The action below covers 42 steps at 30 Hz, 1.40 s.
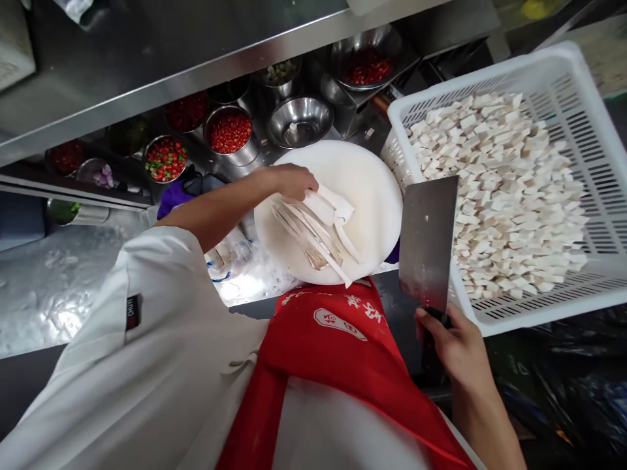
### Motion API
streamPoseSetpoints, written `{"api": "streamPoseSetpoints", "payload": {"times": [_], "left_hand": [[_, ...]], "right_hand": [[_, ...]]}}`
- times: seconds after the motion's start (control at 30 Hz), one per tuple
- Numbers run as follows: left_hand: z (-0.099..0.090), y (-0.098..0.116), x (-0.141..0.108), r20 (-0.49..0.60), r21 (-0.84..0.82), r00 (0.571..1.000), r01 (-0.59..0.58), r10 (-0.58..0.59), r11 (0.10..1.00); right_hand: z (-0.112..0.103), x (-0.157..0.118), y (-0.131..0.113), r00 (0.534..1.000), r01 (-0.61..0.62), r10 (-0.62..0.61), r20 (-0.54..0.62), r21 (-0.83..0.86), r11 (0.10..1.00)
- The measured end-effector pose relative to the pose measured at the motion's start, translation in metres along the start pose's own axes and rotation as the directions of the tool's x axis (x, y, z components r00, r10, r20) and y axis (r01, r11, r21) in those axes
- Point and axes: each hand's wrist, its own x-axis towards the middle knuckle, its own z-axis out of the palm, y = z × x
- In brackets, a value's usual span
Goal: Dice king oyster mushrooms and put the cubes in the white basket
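My left hand [294, 181] is over the round white cutting board [379, 202], its fingers closed on a thick white piece of king oyster mushroom [321, 207]. Long thin mushroom slices [337, 245] fan out below it, some with brownish edges. To the right of the board, my right hand [458, 343] grips the dark handle of a cleaver [426, 241]. Its broad blade points up and away from me, overlapping the near-left side of a white plastic basket [529, 320] in view. Many cut mushroom chunks [509, 196] fill much of that basket.
Behind the board stands a steel bowl [300, 123] with a small white scrap. Metal containers of chopped red chillies [229, 134] and mixed red-green chillies [165, 160] line the back, below a steel shelf edge [196, 75]. A plastic bag [230, 254] lies left of the board.
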Motion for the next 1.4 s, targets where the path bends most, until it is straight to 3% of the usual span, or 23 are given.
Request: {"api": "streamPoseSetpoints", "payload": {"times": [0.1,0.23,0.33,0.43,0.5,0.6,0.63,0.7,0.73,0.8,0.87,0.97,1.0,1.1,1.2,1.27,1.4], "left_hand": [[-0.012,-0.009,0.025,-0.021,0.027,0.999,-0.044,0.045,0.999],[0.000,-0.012,0.050,-0.063,0.016,0.989,-0.130,0.131,0.991],[0.011,-0.012,0.048,-0.047,0.000,0.993,-0.105,0.105,0.994],[0.008,-0.012,0.036,0.005,0.006,0.997,-0.075,0.075,0.997],[-0.002,-0.015,0.027,-0.020,0.009,0.999,-0.051,0.051,0.999],[-0.026,-0.027,0.004,-0.218,-0.005,0.975,0.051,-0.051,0.999],[-0.035,-0.030,-0.008,-0.327,-0.038,0.939,0.096,-0.103,0.995],[-0.053,-0.034,-0.041,-0.564,-0.140,0.801,0.146,-0.200,0.979],[-0.060,-0.032,-0.061,-0.670,-0.181,0.705,0.147,-0.232,0.972],[-0.065,-0.018,-0.101,-0.813,-0.204,0.529,0.135,-0.245,0.970],[-0.050,0.007,-0.132,-0.880,-0.190,0.410,0.160,-0.240,0.969],[0.012,0.058,-0.144,-0.880,-0.279,0.316,0.259,-0.354,0.925],[0.041,0.075,-0.139,-0.858,-0.321,0.316,0.284,-0.405,0.903],[0.127,0.120,-0.115,-0.793,-0.368,0.393,0.300,-0.466,0.880],[0.185,0.147,-0.101,-0.752,-0.321,0.532,0.219,-0.388,0.922],[0.202,0.153,-0.101,-0.735,-0.286,0.597,0.156,-0.320,0.946],[0.202,0.138,-0.106,-0.739,-0.252,0.611,0.140,-0.284,0.958]], "right_hand": [[0.002,-0.001,0.010,0.999,-0.032,0.032,0.004,0.037,0.999],[0.000,-0.002,0.017,0.998,-0.052,0.052,0.017,0.024,0.998],[-0.005,-0.003,0.017,0.999,0.002,0.001,0.050,-0.065,0.998],[-0.010,-0.002,0.010,0.978,0.152,-0.122,0.171,-0.179,0.972],[-0.007,0.002,0.000,0.924,0.292,-0.216,0.316,-0.214,0.932],[0.017,0.015,-0.018,0.767,0.485,-0.312,0.560,-0.189,0.854],[0.029,0.022,-0.023,0.708,0.537,-0.323,0.629,-0.181,0.824],[0.057,0.035,-0.031,0.621,0.624,-0.329,0.711,-0.195,0.757],[0.070,0.042,-0.034,0.601,0.657,-0.333,0.726,-0.212,0.723],[0.089,0.057,-0.036,0.604,0.690,-0.352,0.715,-0.250,0.679],[0.096,0.071,-0.036,0.641,0.684,-0.369,0.673,-0.282,0.673],[0.091,0.091,-0.039,0.714,0.652,-0.385,0.585,-0.353,0.671],[0.088,0.096,-0.041,0.733,0.642,-0.387,0.560,-0.381,0.665],[0.083,0.109,-0.051,0.771,0.609,-0.350,0.532,-0.455,0.649],[0.088,0.111,-0.058,0.766,0.620,-0.330,0.552,-0.498,0.606],[0.094,0.107,-0.058,0.735,0.666,-0.375,0.565,-0.501,0.552],[0.100,0.097,-0.050,0.651,0.756,-0.447,0.614,-0.471,0.454]]}}
